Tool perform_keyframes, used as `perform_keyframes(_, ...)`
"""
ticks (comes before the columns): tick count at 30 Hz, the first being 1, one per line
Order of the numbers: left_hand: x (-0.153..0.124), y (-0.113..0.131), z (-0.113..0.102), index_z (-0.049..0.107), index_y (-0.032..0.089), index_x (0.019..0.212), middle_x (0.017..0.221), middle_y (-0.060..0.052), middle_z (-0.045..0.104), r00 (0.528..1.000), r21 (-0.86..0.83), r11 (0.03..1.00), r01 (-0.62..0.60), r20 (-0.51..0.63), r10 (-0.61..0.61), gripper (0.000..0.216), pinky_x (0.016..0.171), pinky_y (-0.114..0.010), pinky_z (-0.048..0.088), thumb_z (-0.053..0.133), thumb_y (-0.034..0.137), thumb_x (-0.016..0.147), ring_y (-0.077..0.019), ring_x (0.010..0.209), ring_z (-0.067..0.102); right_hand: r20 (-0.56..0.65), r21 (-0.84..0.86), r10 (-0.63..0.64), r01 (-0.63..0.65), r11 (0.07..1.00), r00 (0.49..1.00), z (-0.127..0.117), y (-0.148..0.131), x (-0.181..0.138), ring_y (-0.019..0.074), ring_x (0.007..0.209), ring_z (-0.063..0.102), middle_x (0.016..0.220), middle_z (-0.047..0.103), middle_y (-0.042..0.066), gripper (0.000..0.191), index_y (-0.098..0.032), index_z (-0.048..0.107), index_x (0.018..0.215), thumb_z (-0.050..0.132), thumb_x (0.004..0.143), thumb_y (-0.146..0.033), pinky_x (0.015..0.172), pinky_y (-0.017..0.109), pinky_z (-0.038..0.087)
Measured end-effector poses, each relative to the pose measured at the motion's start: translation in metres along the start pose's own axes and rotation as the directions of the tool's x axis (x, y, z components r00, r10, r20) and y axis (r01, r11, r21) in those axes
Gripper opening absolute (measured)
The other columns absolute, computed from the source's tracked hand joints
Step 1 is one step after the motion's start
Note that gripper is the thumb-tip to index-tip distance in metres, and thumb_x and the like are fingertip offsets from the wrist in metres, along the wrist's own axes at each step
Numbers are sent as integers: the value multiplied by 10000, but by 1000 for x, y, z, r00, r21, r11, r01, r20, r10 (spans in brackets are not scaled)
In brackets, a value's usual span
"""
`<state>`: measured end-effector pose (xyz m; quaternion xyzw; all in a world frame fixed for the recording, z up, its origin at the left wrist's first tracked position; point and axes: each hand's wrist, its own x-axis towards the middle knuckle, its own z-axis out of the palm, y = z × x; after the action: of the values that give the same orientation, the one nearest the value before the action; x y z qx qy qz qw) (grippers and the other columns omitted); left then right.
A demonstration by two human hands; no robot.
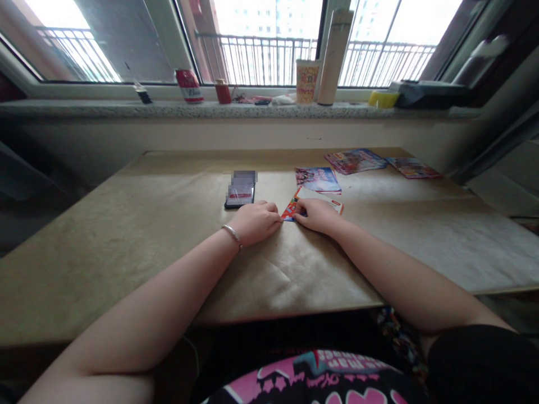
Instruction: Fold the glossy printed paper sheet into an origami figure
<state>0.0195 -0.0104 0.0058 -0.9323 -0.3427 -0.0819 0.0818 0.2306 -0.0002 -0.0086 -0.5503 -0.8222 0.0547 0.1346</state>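
Observation:
A colourful printed paper sheet lies on the table in front of me, with white and red-orange areas showing; it looks folded over. My left hand, with a silver bangle on the wrist, has its fingers closed at the sheet's left corner. On the sheet's near edge, my right hand has curled fingers, thumb and forefinger pinched together on the paper. Just behind the sheet lies a blue and pink printed leaflet. A phone, its screen partly blurred, lies behind my left hand.
More printed leaflets lie at the table's back right, with another small pile beside them. The windowsill holds a red can, a red bottle, a patterned cup, a tall tube and a yellow object.

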Motion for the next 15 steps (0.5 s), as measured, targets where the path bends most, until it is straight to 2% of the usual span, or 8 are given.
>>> perform_keyframes(6, -3, -5, -4, 752, 216, 832, 948, -37, 696, 999, -1, 1000, 29, 29, -29, 303, 725, -271, 494, 478, 320, 907, -167, 822, 622, 4, 7, 8, -8, 1000, 1000, -1, -1, -2, 181, 757, 620, 833, 712, 31, 170, -217, 614, 801, 563, 838, -374, 594, 259, 334)
perform_keyframes(15, -4, -7, 0, 745, 193, 841, 909, -65, 696, 999, -57, 998, -3, -33, 1, 274, 760, -302, 498, 489, 274, 894, -179, 806, 635, -58, 40, -37, 39, 998, 998, 2, 1, -3, 185, 810, 622, 879, 710, 34, 148, -212, 627, 834, 584, 831, -353, 661, 260, 371)
